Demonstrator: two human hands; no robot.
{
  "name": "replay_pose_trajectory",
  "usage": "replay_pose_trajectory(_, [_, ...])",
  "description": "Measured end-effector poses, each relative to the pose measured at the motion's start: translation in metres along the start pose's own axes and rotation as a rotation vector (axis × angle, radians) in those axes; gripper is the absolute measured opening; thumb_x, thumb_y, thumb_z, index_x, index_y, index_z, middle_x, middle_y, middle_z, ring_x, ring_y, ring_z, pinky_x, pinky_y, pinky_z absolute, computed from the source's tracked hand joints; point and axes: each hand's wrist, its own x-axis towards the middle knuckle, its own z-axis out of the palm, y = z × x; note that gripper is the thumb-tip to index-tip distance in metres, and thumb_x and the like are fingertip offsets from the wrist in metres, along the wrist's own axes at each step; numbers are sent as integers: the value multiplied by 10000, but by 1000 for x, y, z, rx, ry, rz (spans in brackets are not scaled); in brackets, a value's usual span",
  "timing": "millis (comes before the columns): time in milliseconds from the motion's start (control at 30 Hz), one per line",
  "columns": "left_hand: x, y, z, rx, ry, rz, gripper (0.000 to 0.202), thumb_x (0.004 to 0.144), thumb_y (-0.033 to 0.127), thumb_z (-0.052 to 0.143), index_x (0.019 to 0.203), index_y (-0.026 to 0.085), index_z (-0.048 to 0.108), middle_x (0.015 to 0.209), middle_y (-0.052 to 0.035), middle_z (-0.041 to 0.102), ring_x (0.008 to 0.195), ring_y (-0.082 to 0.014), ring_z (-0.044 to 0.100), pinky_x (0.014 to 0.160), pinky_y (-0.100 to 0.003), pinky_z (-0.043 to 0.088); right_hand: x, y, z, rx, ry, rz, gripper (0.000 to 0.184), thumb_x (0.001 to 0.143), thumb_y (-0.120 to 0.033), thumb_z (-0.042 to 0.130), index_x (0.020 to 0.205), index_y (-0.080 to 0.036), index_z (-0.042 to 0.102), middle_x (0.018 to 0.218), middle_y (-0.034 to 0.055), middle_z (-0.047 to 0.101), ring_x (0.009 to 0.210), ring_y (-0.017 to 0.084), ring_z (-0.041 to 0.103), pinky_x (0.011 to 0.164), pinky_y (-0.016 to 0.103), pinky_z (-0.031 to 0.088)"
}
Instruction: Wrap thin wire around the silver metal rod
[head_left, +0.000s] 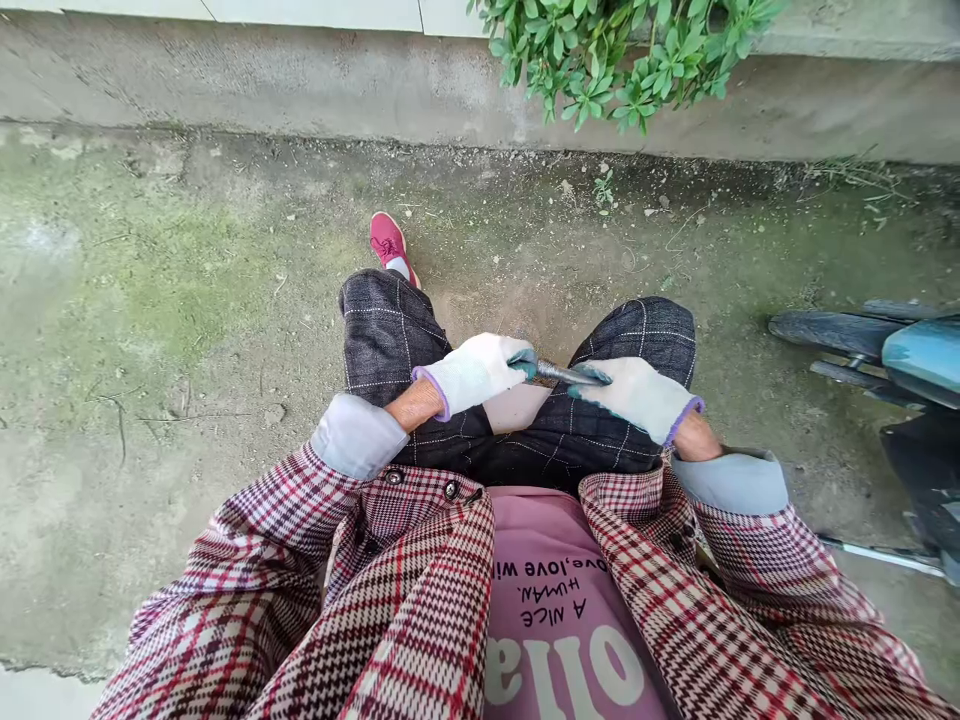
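Observation:
My left hand wears a white work glove with a dark green fingertip coating and a purple cuff. Its fingers are closed around one end of a short grey metal rod. A matching glove covers my right hand, whose thumb and fingers grip the rod's other end. Between the gloves the rod lies nearly level, over the gap between my knees. It looks ridged near the left glove and smoother toward the right. Both ends are hidden by the gloves, so its exact kind does not show.
I sit low on a pale seat, legs in dark checked trousers, one red shoe forward. A concrete ledge runs ahead, with a green shrub over it. A wheeled vehicle stands at right on the dirt ground.

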Motion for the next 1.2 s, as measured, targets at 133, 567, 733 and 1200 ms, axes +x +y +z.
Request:
replay_pose_trajectory(133, [3, 5, 10, -225, 19, -40, 212, 867, 183, 561, 924, 141, 761, 885, -41, 767, 796, -160, 669, 787, -271, 536, -1, -7, -5, 283, 51, 143, 225, 865, -400, 674, 844, -180, 715, 727, 33, 685, 618, 153, 567, 547, 258, 432])
replay_pose_trajectory(567, [7, -24, 5, -243, -50, -78, 163, 839, 237, 620, 827, 125, 737, 766, -20, 706, 712, -141, 594, 711, -258, 478, -9, -17, -11, 546, -409, 40, 353, 741, -457, 778, 967, -187, 807, 755, 16, 726, 587, 144, 608, 513, 252, 466])
replay_pose_trajectory(733, [4, -13, -2, -92, -62, -32, 192, 853, 257, 596, 901, 149, 747, 833, -19, 730, 737, -148, 612, 721, -263, 459, -1, -12, 4, 169, -236, 70, 160, 823, -324, 662, 823, -223, 785, 709, -1, 709, 658, 165, 602, 606, 271, 436])
replay_pose_trajectory(1200, [1, 7, -1, 186, 2, 26, 223, 940, 255, 563, 974, 159, 761, 943, -83, 763, 885, -219, 694, 863, -324, 523, 5, -6, -4, -30, -72, 132, 227, 873, -367, 617, 862, -183, 750, 799, 66, 741, 703, 202, 618, 662, 302, 405])
